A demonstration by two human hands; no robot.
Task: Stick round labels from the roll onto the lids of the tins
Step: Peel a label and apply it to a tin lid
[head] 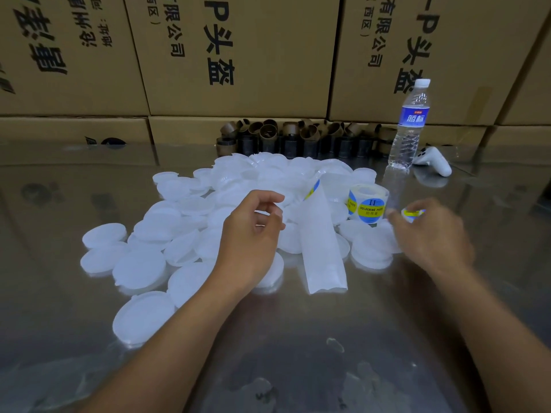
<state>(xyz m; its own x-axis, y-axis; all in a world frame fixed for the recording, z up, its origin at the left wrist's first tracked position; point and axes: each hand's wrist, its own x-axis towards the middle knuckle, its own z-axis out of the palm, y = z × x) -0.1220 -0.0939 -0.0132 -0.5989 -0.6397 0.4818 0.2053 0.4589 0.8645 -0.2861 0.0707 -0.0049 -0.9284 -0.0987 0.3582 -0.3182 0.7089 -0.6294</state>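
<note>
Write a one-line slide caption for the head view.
Right hand pinches a round blue-and-yellow label; left hand poised over white plastic lids.

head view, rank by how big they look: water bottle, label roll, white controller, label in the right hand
1. water bottle
2. label roll and white controller: about alike, and the controller lies farther off, so unranked
3. label pinched in the right hand

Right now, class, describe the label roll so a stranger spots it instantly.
Find the clear water bottle on the steel table. Just in front of it, among white lids, stands the label roll: an upright drum of blue-and-yellow stickers, unlike the flat, blank lids.
</note>
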